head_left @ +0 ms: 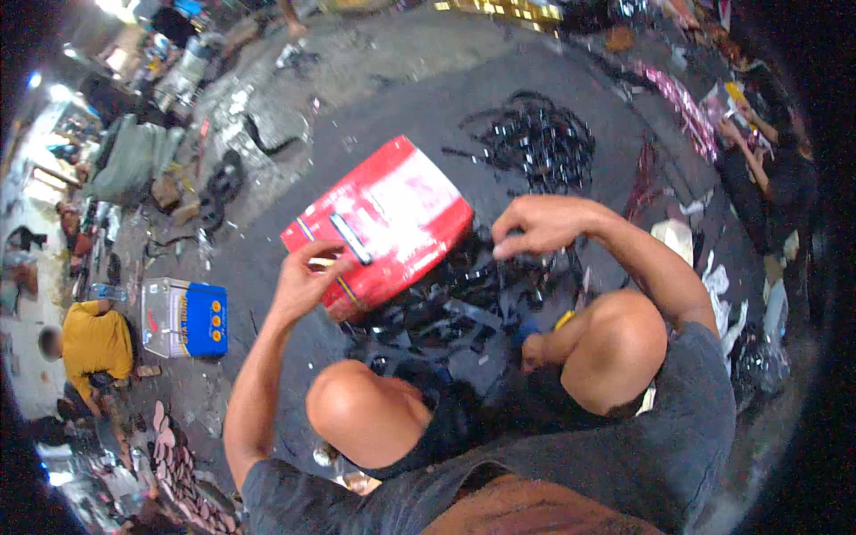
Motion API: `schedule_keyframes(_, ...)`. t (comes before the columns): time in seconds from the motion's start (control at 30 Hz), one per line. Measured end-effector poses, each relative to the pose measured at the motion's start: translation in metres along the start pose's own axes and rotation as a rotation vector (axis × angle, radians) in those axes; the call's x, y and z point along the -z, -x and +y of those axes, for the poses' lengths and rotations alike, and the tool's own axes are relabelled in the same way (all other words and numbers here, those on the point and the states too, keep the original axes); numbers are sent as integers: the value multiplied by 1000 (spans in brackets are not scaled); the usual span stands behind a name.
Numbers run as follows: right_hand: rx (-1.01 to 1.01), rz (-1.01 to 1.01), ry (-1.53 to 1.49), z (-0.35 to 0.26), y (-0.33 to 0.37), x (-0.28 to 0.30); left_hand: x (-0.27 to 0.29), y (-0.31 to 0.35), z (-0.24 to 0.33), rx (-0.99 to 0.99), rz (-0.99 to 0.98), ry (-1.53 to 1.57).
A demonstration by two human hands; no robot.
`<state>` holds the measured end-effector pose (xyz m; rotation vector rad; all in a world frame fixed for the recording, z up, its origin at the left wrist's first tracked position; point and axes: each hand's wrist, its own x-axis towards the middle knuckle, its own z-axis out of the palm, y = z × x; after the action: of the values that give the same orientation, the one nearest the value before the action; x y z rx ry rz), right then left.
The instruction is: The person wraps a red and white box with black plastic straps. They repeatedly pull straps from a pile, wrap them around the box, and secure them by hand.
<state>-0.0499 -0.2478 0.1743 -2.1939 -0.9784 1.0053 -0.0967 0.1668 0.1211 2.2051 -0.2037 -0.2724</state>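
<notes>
A dark strip [350, 239] shows against the red package [397, 218]; best steady the package lightly. Left hand [306, 283] overlaps its lower-left; right hand [546, 225] hovers right of it; I cannot tell either grip's closure.

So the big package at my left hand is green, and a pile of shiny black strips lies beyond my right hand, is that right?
Not quite: the package at your left hand is red, not green, as the head view shows. The rest holds: the pile of shiny black strips lies beyond your right hand.
</notes>
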Motion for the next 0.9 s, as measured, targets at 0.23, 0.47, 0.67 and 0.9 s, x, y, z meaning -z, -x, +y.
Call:
schedule_keyframes(0.23, 230, 131, 104, -125, 22, 30, -58, -39, 140, -410, -541, 607)
schedule_keyframes(0.47, 103, 324, 151, -159, 100, 63, -84, -10, 132, -320, -730, 989)
schedule_keyframes(0.67, 109, 679, -221, -160, 127, 87, -125, 5, 65, -332, -657, 1026)
schedule_keyframes(0.9, 307, 1090, -647, -93, 113, 84, -191, 65, -5, -270, -600, 311)
